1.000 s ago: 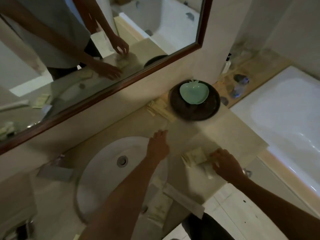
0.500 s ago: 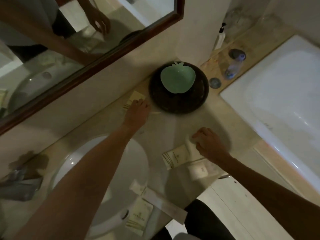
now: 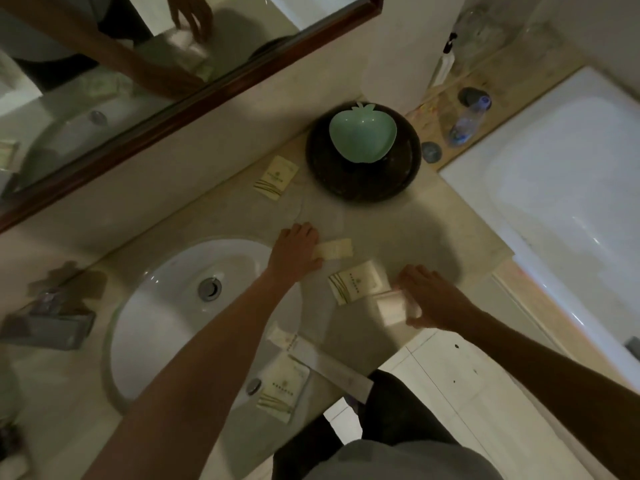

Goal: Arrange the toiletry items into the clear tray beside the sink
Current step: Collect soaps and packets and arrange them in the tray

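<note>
My left hand (image 3: 298, 249) holds a small cream packet (image 3: 333, 249) by its edge, low over the counter just right of the sink (image 3: 166, 317). My right hand (image 3: 431, 299) grips a small white box (image 3: 391, 308) near the counter's front edge. A cream sachet with a logo (image 3: 358, 281) lies between my hands. Another sachet (image 3: 276, 179) lies by the wall, and a third (image 3: 282, 389) lies on the sink's front rim beside a long toothbrush box (image 3: 323, 363). A faint clear tray edge (image 3: 304, 211) shows beyond my left hand; its full outline is hard to make out.
A dark round bowl (image 3: 363, 181) holds a green apple-shaped dish (image 3: 362, 136) at the back of the counter. A bathtub (image 3: 561, 188) lies to the right, with a water bottle (image 3: 465, 123) on its ledge. A mirror (image 3: 145, 81) hangs above and the faucet (image 3: 48, 323) stands left.
My left hand drew back from the sachet by the wall toward the sink, now holding a small packet. My right hand closed on the white box and lifted it slightly.
</note>
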Demonstrator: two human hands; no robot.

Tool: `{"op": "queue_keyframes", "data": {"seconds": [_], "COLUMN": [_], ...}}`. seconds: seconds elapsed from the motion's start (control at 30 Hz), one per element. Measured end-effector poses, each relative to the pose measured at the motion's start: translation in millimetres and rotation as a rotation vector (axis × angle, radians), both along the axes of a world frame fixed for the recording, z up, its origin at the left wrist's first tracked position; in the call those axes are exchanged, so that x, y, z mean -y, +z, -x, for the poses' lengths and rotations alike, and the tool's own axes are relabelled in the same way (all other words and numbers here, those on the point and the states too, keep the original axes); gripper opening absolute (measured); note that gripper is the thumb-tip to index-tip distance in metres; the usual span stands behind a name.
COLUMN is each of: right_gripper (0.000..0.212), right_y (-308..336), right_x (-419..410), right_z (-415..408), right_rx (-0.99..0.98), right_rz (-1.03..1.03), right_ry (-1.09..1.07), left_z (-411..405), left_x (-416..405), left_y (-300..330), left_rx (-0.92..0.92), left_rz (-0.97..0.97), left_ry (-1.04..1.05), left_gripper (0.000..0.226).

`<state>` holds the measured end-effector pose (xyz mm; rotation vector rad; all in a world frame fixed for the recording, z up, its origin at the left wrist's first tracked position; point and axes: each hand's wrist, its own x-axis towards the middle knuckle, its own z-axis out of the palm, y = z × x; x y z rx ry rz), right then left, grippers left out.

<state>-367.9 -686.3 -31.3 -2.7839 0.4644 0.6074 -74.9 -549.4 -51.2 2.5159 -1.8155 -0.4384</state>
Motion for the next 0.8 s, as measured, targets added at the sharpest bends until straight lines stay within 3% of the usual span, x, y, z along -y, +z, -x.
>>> {"op": "queue_keyframes", "data": {"seconds": [0.13,0.37,0.43,0.67,0.8], "right_gripper": [0.053,0.046,0.041,0.043,0.036], "right_y": [-7,18,29,51,49], "right_x": [-24,-97,-135,-341,-461], "right_z": [-1,-44,-70,-169,-211], "right_rx": [0.069,0.307,0.39,0.47,0.464], "right_rz": [-0.062,-0.185,-0.234,-0.357,-0.434], "right_ry": [0.009,-0.056,-0.045,0.059,0.205], "left_z": [13,4,-3,-46,-74], "left_x": [-17,-108,-150,-395,-545], "left_y": [-3,23,41,67,80], "left_rx": [-0.094,-0.269,-0.213,-0.055,-0.017], "left_rz": [0.048,0.117,0.1,0.268,0.187], "left_ry": [0.026,0.25,0.29,0.454,0.614], "left_gripper": [0.03,0.031,0.028,0.02,0.05]}}
